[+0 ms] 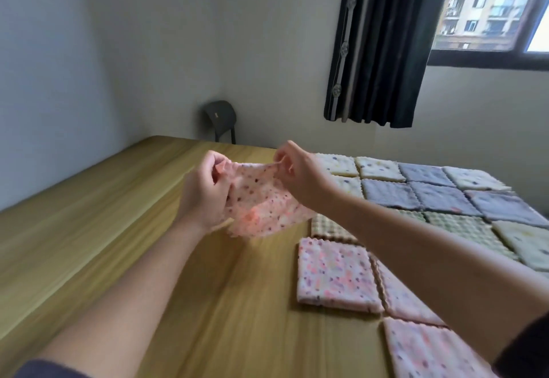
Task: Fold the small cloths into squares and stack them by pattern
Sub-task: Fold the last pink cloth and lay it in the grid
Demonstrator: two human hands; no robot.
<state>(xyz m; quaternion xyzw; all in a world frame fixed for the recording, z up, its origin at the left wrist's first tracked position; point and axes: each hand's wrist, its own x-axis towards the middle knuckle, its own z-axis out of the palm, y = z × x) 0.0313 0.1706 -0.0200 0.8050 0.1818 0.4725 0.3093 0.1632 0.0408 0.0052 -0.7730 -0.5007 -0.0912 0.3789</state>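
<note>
Soft daylight entered from the window [487, 12] beyond the table's [89, 244] far right corner; outside glared bright, the wall [148, 50] dim grey. Faint shadow lay beneath the left forearm [133, 303]. The pink cloth [261, 202] looked motion-blurred; wide-angle distortion tilted the curtain [383, 50].

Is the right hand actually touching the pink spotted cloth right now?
Touching. The head view shows the right hand pinching the pink spotted cloth at its top edge between its fingers. The left hand grips the opposite side.

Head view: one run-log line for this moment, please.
left hand: holds pink cloth | right hand: pinches pink cloth | cloth: above table, not folded
</note>
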